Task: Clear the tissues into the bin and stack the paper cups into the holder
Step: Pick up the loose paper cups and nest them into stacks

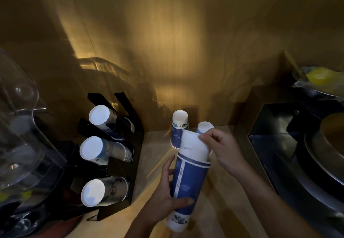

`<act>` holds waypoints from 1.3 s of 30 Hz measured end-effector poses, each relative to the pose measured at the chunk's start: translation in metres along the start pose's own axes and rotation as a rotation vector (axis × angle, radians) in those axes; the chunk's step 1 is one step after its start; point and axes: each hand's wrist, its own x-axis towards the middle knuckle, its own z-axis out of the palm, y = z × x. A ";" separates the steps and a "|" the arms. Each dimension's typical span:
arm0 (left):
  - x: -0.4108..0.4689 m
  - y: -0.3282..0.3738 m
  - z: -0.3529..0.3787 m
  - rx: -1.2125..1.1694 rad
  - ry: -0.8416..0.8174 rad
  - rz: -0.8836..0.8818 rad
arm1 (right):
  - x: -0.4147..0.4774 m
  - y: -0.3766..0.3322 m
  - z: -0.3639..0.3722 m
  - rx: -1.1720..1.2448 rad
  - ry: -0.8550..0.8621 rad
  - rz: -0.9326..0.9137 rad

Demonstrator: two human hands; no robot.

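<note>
My left hand (166, 195) grips a blue-and-white paper cup (189, 180) above the counter, bottom end toward me. My right hand (221, 145) pinches the rim of a white-looking cup (193, 146) that sits partly pushed into the blue cup's far end. Two more cups stand upside down on the counter behind: a taller stack (179, 127) and a lower cup (204, 127), half hidden by my right hand. At left stands a black cup holder (135, 140) with three tilted slots, each holding cups (101, 117) with white bottoms facing me. No tissues are in view.
A clear plastic dispenser (20, 129) fills the far left. A dark metal box (275, 131) stands to the right, with round metal trays (323, 155) and a wrapped yellow item (320, 76) beyond. A wood-panel wall rises behind the counter (154, 150).
</note>
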 end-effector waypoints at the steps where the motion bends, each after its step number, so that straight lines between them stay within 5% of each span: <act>1: 0.002 0.003 0.001 0.000 0.017 0.014 | 0.000 0.000 0.007 -0.010 -0.035 0.010; 7: 0.012 0.012 -0.011 0.028 0.157 0.117 | 0.003 -0.003 0.034 -0.018 -0.151 0.022; 15: 0.007 0.010 -0.021 -0.013 0.056 0.093 | 0.023 -0.012 0.020 0.146 0.217 0.054; 18: 0.007 0.011 -0.016 0.026 0.055 0.131 | 0.027 -0.008 0.024 0.161 0.200 0.126; 22: 0.006 0.006 -0.021 0.033 0.170 0.132 | 0.022 -0.004 0.022 -0.160 0.060 -0.042; 26: 0.006 0.008 -0.028 0.057 0.162 0.111 | 0.013 -0.006 0.019 -0.958 -0.286 -0.345; 28: 0.006 0.011 -0.029 0.046 0.122 0.098 | 0.011 -0.007 0.020 -1.215 -0.273 -0.577; 34: 0.000 0.017 -0.039 0.021 0.000 0.046 | 0.011 0.001 0.008 -1.400 -0.288 -0.841; 39: -0.003 0.014 -0.044 -0.025 0.076 0.025 | 0.017 0.016 -0.018 -1.323 -0.024 -0.671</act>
